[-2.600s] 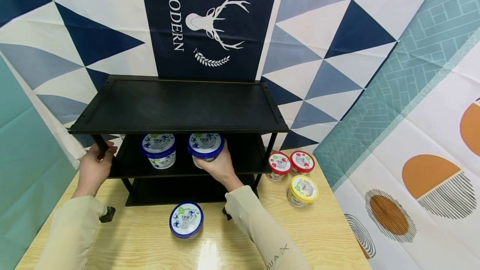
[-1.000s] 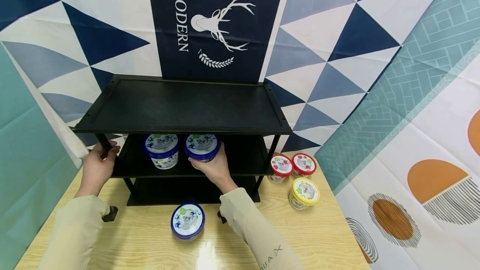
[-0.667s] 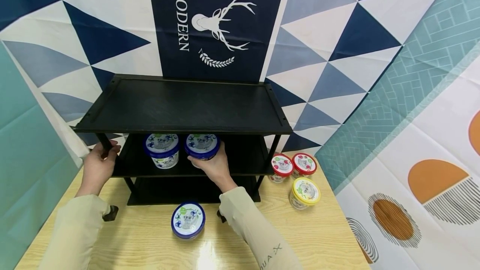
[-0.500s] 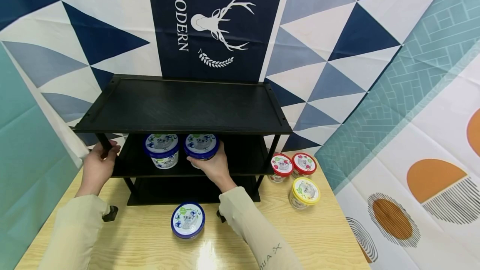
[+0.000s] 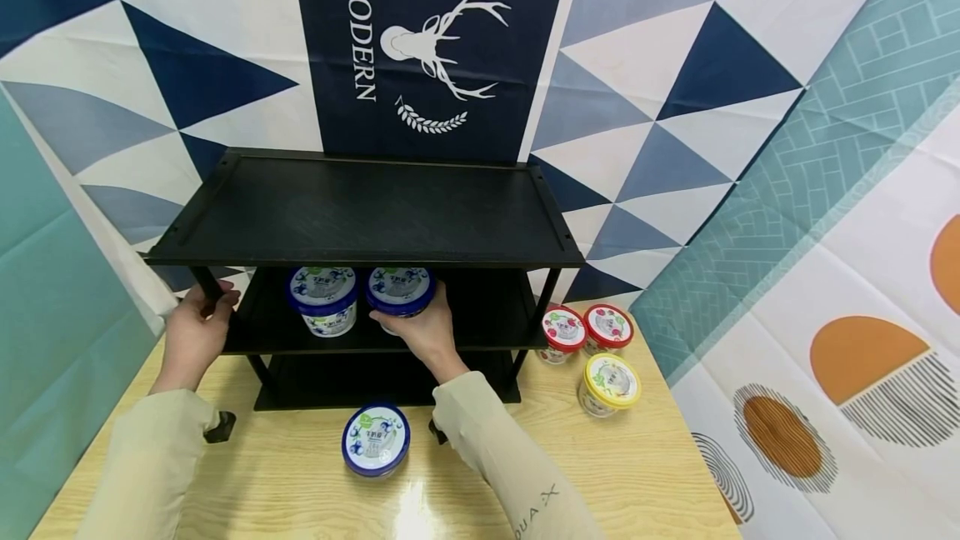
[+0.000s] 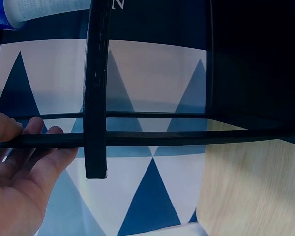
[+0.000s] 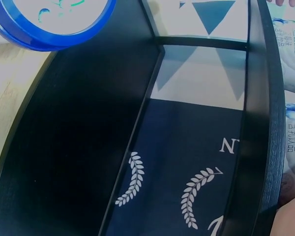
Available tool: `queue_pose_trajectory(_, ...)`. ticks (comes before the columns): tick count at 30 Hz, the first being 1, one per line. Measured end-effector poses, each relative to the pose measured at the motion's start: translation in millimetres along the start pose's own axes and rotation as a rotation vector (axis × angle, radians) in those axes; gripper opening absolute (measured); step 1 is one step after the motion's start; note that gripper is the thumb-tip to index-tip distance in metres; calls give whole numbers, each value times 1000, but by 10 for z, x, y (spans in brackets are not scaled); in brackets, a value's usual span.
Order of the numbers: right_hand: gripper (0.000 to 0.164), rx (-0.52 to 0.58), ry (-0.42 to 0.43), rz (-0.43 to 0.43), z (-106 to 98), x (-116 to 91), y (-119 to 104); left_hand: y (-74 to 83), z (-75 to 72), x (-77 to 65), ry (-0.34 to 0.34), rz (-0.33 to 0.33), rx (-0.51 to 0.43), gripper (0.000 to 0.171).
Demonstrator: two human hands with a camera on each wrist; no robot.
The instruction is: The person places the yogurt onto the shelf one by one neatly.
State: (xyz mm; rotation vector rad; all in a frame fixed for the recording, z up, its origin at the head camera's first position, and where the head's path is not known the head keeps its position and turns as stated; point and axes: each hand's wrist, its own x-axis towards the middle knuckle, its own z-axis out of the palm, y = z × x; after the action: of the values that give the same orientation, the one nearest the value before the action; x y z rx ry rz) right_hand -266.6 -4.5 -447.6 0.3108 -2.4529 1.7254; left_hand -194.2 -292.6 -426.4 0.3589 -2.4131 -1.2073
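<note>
On the middle tier of a black shelf rack [image 5: 375, 211] stand two tubs printed with blueberries. My right hand [image 5: 427, 327] grips the right blue-lidded tub [image 5: 400, 288], thumb at its front and the other fingers mostly hidden. Close on its left is the other blue-lidded tub [image 5: 324, 300], with a narrow gap between the lids. My left hand [image 5: 191, 336] holds the rack's front left post [image 5: 206, 282]; in the left wrist view its fingers [image 6: 54, 160] curl round the black bar. A third blue-lidded tub [image 5: 376, 440] rests on the table before the rack.
Right of the rack, two red-lidded tubs [image 5: 609, 327] and a yellow-lidded tub [image 5: 609, 384] stand on the wooden table [image 5: 300, 482]. The rack's bottom tier [image 5: 352, 379] lies low under the middle one. A patterned wall cloth [image 5: 615, 65] hangs right behind the rack.
The right hand has shifted the gripped tub left, narrowing the gap to the tub beside it. The left hand keeps its hold on the post. The head view has shifted slightly.
</note>
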Motion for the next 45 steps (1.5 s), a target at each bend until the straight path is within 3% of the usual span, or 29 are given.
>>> queue_pose_trajectory(19,110,-6,-1,65,10,6,-25,14,-12,-12,1,-7,-4,31)
queue_pose_trajectory(45,109,-47,54,19,86,-42,-44,19,-14,-28,-9,-7,3,32)
